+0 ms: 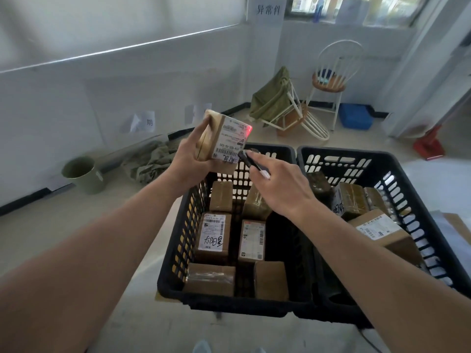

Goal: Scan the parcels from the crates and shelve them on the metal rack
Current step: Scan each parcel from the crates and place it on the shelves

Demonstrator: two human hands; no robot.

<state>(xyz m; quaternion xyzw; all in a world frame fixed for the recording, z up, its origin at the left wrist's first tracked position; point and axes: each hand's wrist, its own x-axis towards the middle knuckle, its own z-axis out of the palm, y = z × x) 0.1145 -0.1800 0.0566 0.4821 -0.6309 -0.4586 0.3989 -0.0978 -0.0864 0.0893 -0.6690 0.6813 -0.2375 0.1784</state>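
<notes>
My left hand (190,159) grips a small brown parcel (224,138) above the left black crate (175,240), its white label turned toward me. A red glow sits on the label's upper right corner. My right hand (280,187) holds a small dark scanner (251,161) whose tip points at the label's lower edge. Several taped brown parcels (212,238) lie in the left crate. The right black crate (433,200) beside it holds several more, one with a white label (374,228). The metal rack is out of view.
Beyond the crates, a tipped white chair (300,118) with a green cloth lies by an upright stool chair (331,80). A blue bin (355,115) and a red object (428,146) sit at the right. A green bucket (84,174) and crumpled cloth (150,161) lie by the left wall.
</notes>
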